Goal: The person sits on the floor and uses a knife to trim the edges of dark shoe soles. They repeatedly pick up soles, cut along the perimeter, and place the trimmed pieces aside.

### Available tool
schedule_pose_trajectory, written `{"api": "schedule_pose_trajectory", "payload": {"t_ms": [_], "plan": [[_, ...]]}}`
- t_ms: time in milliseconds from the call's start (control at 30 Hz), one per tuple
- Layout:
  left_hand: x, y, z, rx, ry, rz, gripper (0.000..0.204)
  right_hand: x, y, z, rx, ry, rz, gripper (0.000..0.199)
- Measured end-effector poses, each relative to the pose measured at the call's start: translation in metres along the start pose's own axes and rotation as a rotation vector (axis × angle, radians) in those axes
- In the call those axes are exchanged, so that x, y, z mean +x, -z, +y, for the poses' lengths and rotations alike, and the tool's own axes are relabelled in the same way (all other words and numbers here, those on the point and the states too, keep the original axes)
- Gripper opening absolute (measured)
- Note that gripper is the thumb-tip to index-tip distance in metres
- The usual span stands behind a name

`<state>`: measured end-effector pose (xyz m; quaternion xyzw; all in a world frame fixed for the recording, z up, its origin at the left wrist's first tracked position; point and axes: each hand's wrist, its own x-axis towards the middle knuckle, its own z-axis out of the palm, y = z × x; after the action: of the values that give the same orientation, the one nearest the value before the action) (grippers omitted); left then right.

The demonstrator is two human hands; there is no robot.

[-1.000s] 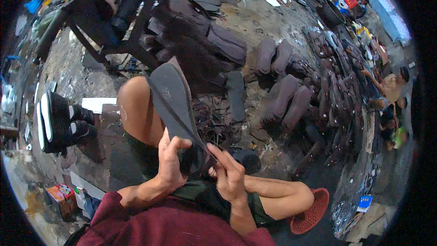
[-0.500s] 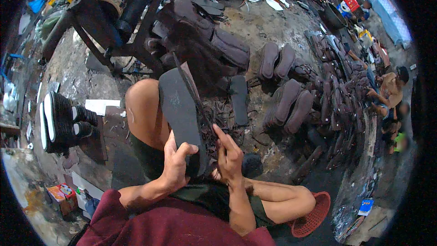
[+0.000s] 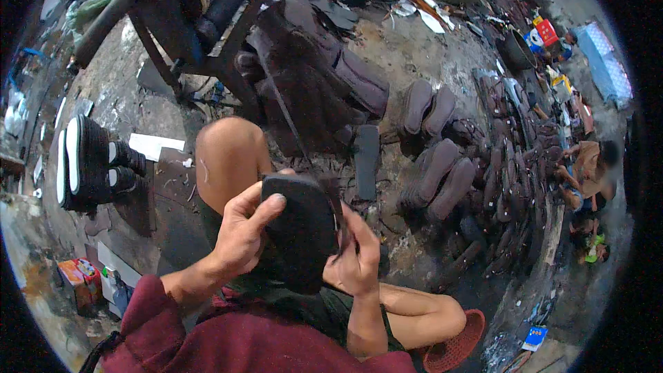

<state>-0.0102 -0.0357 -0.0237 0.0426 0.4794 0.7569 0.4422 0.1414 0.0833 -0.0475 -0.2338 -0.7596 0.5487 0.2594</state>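
From where I stand, a seated person in a maroon top works with both bare hands low in the middle of the frame. The left hand [image 3: 242,228] grips a dark shoe sole [image 3: 297,217], thumb pressed on its face and the other fingers behind it. The sole is just right of the bare, raised knee [image 3: 231,159]. The right hand [image 3: 358,255] is at the sole's right edge, fingers curled and pinching a thin dark strip [image 3: 290,114]; blur hides the exact fingertip contact. The strip stretches up toward a heap of brown soles [image 3: 362,83] at upper middle. Paired brown soles [image 3: 436,169] stand in stacks right of centre. At the left edge sits a stack of black soles [image 3: 88,162] with a white face. A dark metal frame [image 3: 155,48] fills the upper left; a co-worker [image 3: 587,166] in tan is at far right.
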Motion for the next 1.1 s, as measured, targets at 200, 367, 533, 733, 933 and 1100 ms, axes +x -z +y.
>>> {"api": "schedule_pose_trajectory", "payload": {"t_ms": [200, 367, 533, 733, 933, 1100], "plan": [[-0.004, 0.004, 0.021, 0.029, 0.244, -0.142, 0.026, -0.112, 0.025, 0.054, -0.096, 0.035, 0.083, 0.042], [-0.015, -0.008, 0.021, 0.205, 0.21, -0.195, 0.024, -0.127, 0.086, 0.025, -0.042, -0.048, 0.023, 0.042], [-0.025, -0.012, 0.012, 0.284, 0.119, -0.367, 0.019, -0.091, 0.103, -0.027, -0.427, 0.011, -0.155, 0.041], [-0.01, -0.037, 0.02, 0.795, 0.235, -0.517, 0.022, -0.024, 0.098, -0.032, -0.247, 0.173, -0.222, 0.036], [0.036, -0.034, 0.024, 0.123, -0.197, 0.083, 0.041, -0.064, 0.081, -0.009, 0.055, -0.116, 0.357, 0.043], [0.032, -0.052, 0.005, -0.143, 0.187, 0.061, 0.032, -0.084, 0.047, 0.037, -0.314, 0.061, 0.335, 0.036]]}}
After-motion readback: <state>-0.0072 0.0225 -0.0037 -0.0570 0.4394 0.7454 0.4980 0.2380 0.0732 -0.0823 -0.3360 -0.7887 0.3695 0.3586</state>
